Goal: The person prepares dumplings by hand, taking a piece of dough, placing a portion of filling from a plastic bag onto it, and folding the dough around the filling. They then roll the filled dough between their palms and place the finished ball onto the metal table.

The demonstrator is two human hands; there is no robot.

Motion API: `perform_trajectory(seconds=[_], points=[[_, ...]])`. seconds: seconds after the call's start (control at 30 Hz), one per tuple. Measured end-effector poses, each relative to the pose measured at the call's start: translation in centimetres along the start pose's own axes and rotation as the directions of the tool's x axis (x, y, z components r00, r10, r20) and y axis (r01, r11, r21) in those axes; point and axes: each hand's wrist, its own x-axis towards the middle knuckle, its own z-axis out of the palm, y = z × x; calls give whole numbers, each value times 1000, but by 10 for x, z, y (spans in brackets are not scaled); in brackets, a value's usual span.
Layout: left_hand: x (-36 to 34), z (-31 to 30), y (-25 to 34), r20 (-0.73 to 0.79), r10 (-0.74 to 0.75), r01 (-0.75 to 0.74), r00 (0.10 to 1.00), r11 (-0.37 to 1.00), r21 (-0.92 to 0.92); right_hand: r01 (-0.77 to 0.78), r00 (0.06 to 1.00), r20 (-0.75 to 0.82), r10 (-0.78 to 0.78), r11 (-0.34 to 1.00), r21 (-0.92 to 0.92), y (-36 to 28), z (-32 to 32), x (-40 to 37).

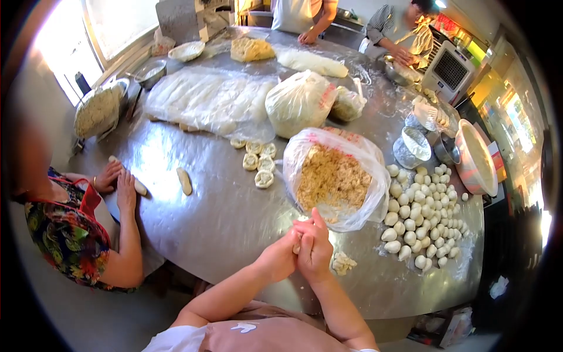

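Note:
My left hand and my right hand are closed together over the near part of the metal table, with a small piece of pale dough between them. Just beyond them lies an open plastic bag of crumbly yellow-brown filling. Beside my right hand, a small heap of dough scraps rests on the metal. Several filled round pastries with pinched tops lie left of the bag. To the right is a large group of white dough balls.
At the left, a co-worker's hands roll dough; another dough piece lies nearby. Plastic-covered dough, a tied bag and a flour bowl stand farther back. A large basin is at the right edge. Two people work across the table.

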Motion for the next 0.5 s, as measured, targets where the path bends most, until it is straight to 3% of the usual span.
perform_trajectory(seconds=[0.03, 0.07, 0.1, 0.13, 0.3, 0.33, 0.4, 0.43, 0.47, 0.5], points=[[-1, -3, -1, 44, 0, 2, 999, 1000, -26, -108, 994, -16, 110, 989, 104, -6, -1, 0], [0, -3, 0, 88, 0, 5, 996, 999, -52, -52, 998, -33, 51, 999, -11, -10, -1, 0], [0, 3, 1, -32, 10, -9, 999, 999, 48, 1, 999, -45, -7, 992, -128, -13, 0, -1], [1, 4, 1, -53, 38, -33, 998, 995, 93, 49, 997, -51, -63, 969, -243, -15, 1, -1], [1, 15, 0, -193, 171, -130, 966, 970, 208, 27, 991, -122, -58, 971, -239, -16, 10, 1], [1, 18, -2, -226, 197, -145, 954, 963, 227, -153, 978, -151, 142, 987, -59, -19, 8, 4], [3, 25, -12, -137, 342, -312, 930, 929, 202, -490, 842, -84, 533, 820, 297, -26, 5, 11], [2, 26, -18, -103, 408, -386, 907, 905, 179, -496, 827, -90, 554, 796, 347, -17, 4, 14], [-1, 26, -15, -5, 495, -439, 869, 775, 454, -561, 761, -60, 646, 701, 440, -19, -1, 18], [-4, 26, -8, 108, 537, -457, 837, 575, 679, -544, 764, -14, 645, 657, 522, -18, -5, 19]])
